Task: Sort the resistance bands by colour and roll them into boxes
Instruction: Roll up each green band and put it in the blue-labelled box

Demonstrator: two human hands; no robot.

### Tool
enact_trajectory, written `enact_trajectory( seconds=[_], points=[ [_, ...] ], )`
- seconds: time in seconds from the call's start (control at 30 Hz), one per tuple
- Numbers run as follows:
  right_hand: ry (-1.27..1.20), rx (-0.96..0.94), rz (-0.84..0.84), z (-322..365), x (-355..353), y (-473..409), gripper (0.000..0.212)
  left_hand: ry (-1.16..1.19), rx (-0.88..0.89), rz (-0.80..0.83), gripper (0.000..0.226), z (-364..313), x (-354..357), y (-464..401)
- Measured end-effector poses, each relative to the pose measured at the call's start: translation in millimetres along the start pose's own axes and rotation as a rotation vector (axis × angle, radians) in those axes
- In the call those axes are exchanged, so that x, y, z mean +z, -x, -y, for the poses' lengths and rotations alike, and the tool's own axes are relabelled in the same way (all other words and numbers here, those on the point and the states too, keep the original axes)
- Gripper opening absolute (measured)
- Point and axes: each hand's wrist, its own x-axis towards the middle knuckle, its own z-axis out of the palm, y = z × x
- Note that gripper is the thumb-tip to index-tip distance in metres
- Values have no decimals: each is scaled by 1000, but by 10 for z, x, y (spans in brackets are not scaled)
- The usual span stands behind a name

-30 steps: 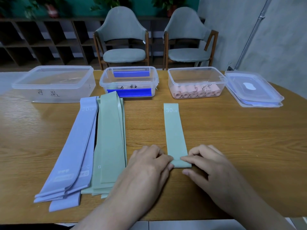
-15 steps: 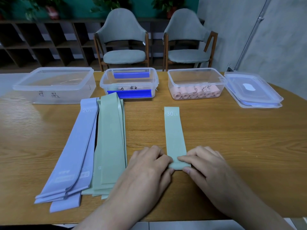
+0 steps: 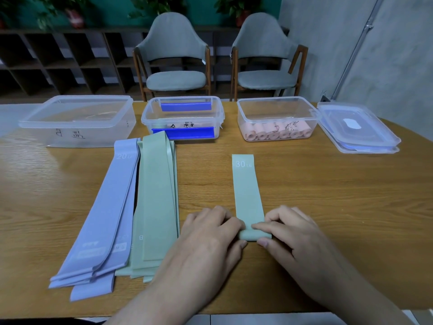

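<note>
One flat sage-green band (image 3: 247, 193) marked 30 LB, near end rolled, both hands' (image 3: 210, 233) (image 3: 288, 231) grip pinched on it.

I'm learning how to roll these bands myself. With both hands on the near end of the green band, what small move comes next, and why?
Probably roll the started fold forward, away from the body. Left hand and right hand pinch the near end of the green band, already turned over once, while most of it lies flat on the table.
</note>
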Motion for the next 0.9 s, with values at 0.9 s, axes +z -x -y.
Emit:
enact_trajectory(
  seconds=[0.9],
  points=[
    [3, 6, 5, -40, 20, 9, 38, -19, 0, -23, 18, -22, -20, 8]
  ],
)
